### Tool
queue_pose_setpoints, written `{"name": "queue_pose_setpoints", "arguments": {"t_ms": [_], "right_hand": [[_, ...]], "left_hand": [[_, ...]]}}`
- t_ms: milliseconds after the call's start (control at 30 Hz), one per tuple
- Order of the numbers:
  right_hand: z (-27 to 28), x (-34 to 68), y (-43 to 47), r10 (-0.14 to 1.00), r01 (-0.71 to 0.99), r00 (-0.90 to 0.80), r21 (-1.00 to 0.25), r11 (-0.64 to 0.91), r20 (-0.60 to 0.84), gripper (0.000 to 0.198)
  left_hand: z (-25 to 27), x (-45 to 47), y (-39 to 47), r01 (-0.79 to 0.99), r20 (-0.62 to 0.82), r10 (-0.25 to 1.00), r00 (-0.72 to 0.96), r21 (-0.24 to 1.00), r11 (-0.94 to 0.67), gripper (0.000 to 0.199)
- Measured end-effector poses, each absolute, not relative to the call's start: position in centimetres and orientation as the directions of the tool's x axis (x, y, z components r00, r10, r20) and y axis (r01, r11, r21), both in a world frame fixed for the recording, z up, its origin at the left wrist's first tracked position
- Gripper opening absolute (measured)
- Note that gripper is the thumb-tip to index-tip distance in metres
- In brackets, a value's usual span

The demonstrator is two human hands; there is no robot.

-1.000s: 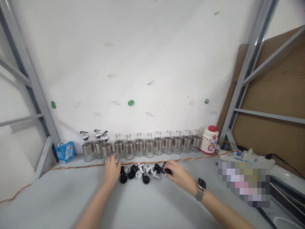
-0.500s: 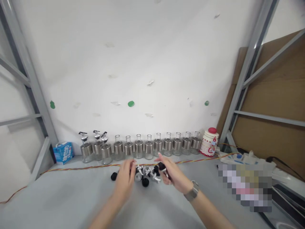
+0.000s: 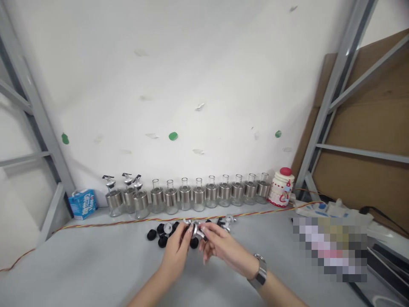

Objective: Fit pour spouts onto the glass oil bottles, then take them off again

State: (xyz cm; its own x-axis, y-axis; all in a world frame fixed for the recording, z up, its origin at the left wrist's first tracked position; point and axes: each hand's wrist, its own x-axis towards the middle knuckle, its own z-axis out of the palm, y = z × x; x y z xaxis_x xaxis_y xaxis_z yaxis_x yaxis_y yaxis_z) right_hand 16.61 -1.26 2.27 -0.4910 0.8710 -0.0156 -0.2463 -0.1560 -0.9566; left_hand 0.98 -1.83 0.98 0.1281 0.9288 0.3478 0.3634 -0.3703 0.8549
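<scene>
My left hand point(image 3: 177, 248) and my right hand point(image 3: 225, 246) meet over the grey table. Between their fingertips is a silver-and-black pour spout point(image 3: 198, 233), tilted, gripped from both sides. The left fingers wrap its near end, so that part is hidden. The right thumb and index finger pinch the other side, while the remaining fingers curl loosely below. Around the hands lie black rubber stoppers point(image 3: 151, 234) and loose silver spout parts point(image 3: 229, 220), some partly covered by the hands.
Behind, several glass bottles with steel sleeves point(image 3: 185, 194) stand uncapped in a row; three at the left carry spouts point(image 3: 138, 182). A twisted red-yellow wire point(image 3: 128, 221) crosses the table. A blue carton point(image 3: 83, 204) stands left, a red-topped jar point(image 3: 280, 187) right, near power strips point(image 3: 338, 209).
Both hands have come together; they were apart before. The right hand has brought its spout leftward to the left hand. More stoppers now show left of the hands.
</scene>
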Motion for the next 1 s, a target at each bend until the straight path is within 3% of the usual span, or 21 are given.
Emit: {"name": "queue_pose_setpoints", "arguments": {"t_ms": [100, 200, 367, 467, 667, 833, 1000], "right_hand": [[1.8, 16.7, -1.1, 0.868, -0.157, -0.490, -0.988, 0.006, 0.083, 0.046], [1.3, 16.5, -1.1, 0.873, -0.141, -0.470, -0.987, 0.073, 0.132, 0.040], [0.8, 16.1, -1.1, 0.856, -0.161, -0.489, -0.982, 0.101, 0.168, 0.022], [0.7, 16.1, -1.2, 0.851, -0.132, -0.486, -0.979, 0.155, 0.201, 0.013], [1.3, 16.5, -1.8, 0.843, -0.095, -0.508, -0.985, 0.147, 0.175, 0.017], [2.2, 16.9, -2.4, 0.833, 0.236, -0.542, -0.933, 0.273, 0.107, 0.003], [1.5, 16.8, -2.8, 0.816, 0.500, -0.574, -0.821, 0.277, -0.074, 0.015]], "left_hand": [[0.9, 1.0, -1.6, 0.260, 0.276, 0.957, 0.092, 0.921, -0.291, 0.027], [0.9, 1.0, -1.8, 0.273, 0.276, 0.956, 0.099, 0.916, -0.293, 0.027], [0.9, 0.9, -2.4, 0.461, 0.393, 0.900, 0.190, 0.773, -0.435, 0.022], [0.7, 0.9, -2.6, 0.482, 0.404, 0.876, 0.263, 0.731, -0.482, 0.021], [0.9, 0.5, -2.6, 0.489, 0.435, 0.832, 0.345, 0.673, -0.555, 0.020], [1.3, 0.1, -2.4, 0.573, 0.403, 0.800, 0.445, 0.558, -0.600, 0.019], [0.3, 0.8, -2.3, 0.651, 0.377, 0.802, 0.463, 0.469, -0.597, 0.027]]}}
